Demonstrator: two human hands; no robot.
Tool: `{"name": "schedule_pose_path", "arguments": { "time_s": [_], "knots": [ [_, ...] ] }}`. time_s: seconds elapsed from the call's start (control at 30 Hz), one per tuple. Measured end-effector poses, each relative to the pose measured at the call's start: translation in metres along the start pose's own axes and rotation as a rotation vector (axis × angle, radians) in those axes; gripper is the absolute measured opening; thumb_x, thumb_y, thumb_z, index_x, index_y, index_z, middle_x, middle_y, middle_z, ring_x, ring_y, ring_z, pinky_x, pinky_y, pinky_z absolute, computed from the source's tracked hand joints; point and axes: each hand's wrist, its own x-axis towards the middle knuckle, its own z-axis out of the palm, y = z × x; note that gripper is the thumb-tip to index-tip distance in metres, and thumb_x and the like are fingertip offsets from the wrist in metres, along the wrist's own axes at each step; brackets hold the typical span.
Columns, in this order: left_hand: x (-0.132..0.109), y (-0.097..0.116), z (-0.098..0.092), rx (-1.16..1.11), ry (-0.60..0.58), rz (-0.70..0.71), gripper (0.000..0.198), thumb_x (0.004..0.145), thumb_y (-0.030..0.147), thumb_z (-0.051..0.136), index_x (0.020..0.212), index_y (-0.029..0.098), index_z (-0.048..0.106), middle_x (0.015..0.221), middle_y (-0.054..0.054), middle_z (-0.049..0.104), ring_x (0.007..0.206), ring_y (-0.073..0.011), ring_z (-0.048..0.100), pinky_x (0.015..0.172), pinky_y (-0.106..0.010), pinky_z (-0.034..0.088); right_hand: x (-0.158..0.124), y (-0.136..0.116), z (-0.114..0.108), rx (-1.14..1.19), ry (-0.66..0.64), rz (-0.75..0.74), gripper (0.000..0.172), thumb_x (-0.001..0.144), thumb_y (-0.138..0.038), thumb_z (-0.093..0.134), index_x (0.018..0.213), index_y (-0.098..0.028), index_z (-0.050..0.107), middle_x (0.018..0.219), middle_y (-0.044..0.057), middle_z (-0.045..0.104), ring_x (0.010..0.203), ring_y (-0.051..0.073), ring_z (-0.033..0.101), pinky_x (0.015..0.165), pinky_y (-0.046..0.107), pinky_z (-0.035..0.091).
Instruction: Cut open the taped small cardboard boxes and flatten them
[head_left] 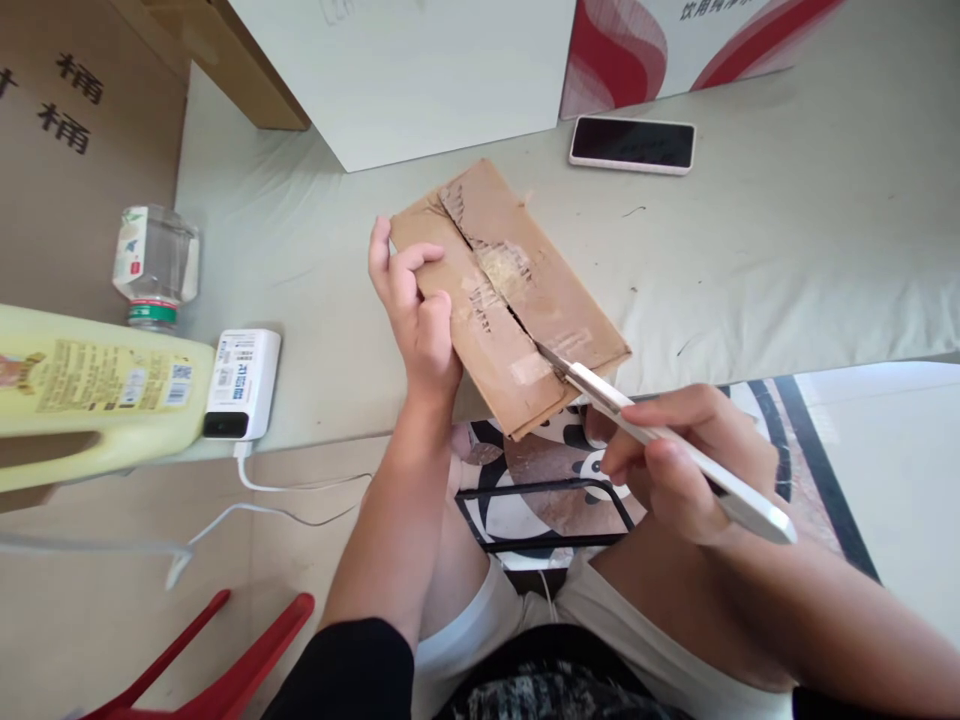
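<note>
A brown cardboard box (553, 290) lies tilted at the front edge of the cloth-covered surface, its near corner sticking out over the edge. Torn paper and old tape run along the seam between its flaps. My left hand (420, 315) grips the box by its left side, thumb and fingers bent over the top. In my right hand (694, 455) is a white utility knife (679, 455), fingers closed round the handle. Its blade (551, 355) is out and meets the box at the lower end of the seam.
A phone (632, 145) lies behind the box, before a large white box (442, 80) and a red-and-white carton (637, 50). At left are a plastic bottle (157, 260), a yellow jug (105, 390) and a white power bank (244, 385) with a cable. Below is a panda-patterned mat (525, 500).
</note>
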Motion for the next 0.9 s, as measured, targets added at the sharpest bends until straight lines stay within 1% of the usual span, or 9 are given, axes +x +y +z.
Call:
{"name": "schedule_pose_path", "arguments": {
  "time_s": [0.17,0.33,0.5,0.63,0.7,0.77,0.8,0.87,0.9],
  "knots": [
    [0.0,-0.002,0.002,0.044,0.023,-0.014,0.023,0.092,0.039,0.047,0.106,0.027,0.06,0.163,-0.002,0.039,0.159,-0.0265,0.024,0.129,-0.042,0.027,0.009,-0.015,0.001,0.244,0.091,0.015,0.01,0.1,-0.026,0.056,0.106,-0.025,0.063,0.058,-0.005,0.069,0.039,0.011,0.059,0.038,0.022,0.045],
    [-0.001,-0.006,0.002,-0.025,-0.001,0.046,0.024,0.091,0.037,0.045,0.107,0.027,0.06,0.162,-0.001,0.039,0.159,-0.0275,0.024,0.129,-0.043,0.027,0.012,-0.025,-0.006,0.257,0.119,0.084,0.009,0.101,-0.026,0.056,0.098,-0.023,0.064,0.055,-0.005,0.067,0.034,0.008,0.051,0.034,0.02,0.038],
    [0.001,-0.013,0.002,0.025,-0.006,0.056,0.027,0.093,0.04,0.042,0.108,0.026,0.059,0.163,-0.001,0.036,0.159,-0.027,0.024,0.128,-0.042,0.027,0.012,-0.022,-0.012,0.453,0.134,0.145,0.013,0.101,-0.03,0.055,0.099,-0.026,0.067,0.054,-0.006,0.065,0.033,0.009,0.049,0.033,0.023,0.035],
    [0.002,-0.015,0.001,0.002,-0.007,0.062,0.03,0.093,0.043,0.043,0.109,0.026,0.06,0.164,-0.003,0.036,0.158,-0.0267,0.026,0.126,-0.04,0.031,0.015,-0.017,-0.027,0.562,0.213,0.0,0.016,0.097,-0.038,0.06,0.094,-0.028,0.072,0.053,-0.005,0.063,0.035,0.014,0.048,0.037,0.031,0.04],
    [0.001,-0.014,0.0,-0.033,-0.015,0.071,0.03,0.092,0.042,0.044,0.11,0.026,0.061,0.164,-0.003,0.036,0.157,-0.0265,0.028,0.124,-0.039,0.033,0.018,-0.009,-0.03,0.463,0.35,-0.093,0.014,0.097,-0.037,0.061,0.094,-0.03,0.072,0.053,-0.005,0.062,0.037,0.015,0.049,0.038,0.031,0.041],
    [0.001,-0.011,0.0,-0.047,-0.02,0.063,0.03,0.09,0.04,0.045,0.11,0.025,0.061,0.164,-0.004,0.037,0.156,-0.026,0.028,0.124,-0.039,0.033,0.024,0.004,-0.029,0.194,0.448,-0.096,0.01,0.096,-0.03,0.062,0.102,-0.03,0.07,0.065,-0.004,0.07,0.047,0.015,0.06,0.043,0.029,0.046],
    [0.001,-0.01,0.0,-0.053,-0.018,0.057,0.029,0.09,0.039,0.046,0.11,0.025,0.062,0.164,-0.005,0.037,0.157,-0.026,0.028,0.125,-0.039,0.032,0.027,0.011,-0.027,0.039,0.425,-0.058,0.015,0.094,-0.027,0.063,0.108,-0.029,0.067,0.076,-0.002,0.074,0.058,0.016,0.066,0.05,0.03,0.051],
    [0.001,-0.007,0.0,-0.069,-0.012,0.05,0.029,0.089,0.037,0.047,0.109,0.024,0.063,0.163,-0.006,0.039,0.157,-0.0265,0.026,0.126,-0.04,0.029,0.034,0.026,-0.023,-0.218,0.247,0.098,0.035,0.09,-0.028,0.065,0.125,-0.028,0.06,0.103,0.005,0.077,0.085,0.022,0.074,0.07,0.038,0.06],
    [0.001,-0.007,0.0,-0.08,-0.01,0.05,0.028,0.088,0.036,0.048,0.108,0.024,0.063,0.162,-0.007,0.04,0.157,-0.0271,0.026,0.127,-0.04,0.028,0.037,0.033,-0.021,-0.301,0.153,0.173,0.046,0.088,-0.03,0.066,0.133,-0.026,0.056,0.115,0.009,0.075,0.098,0.026,0.074,0.079,0.043,0.061]
  ]
}}
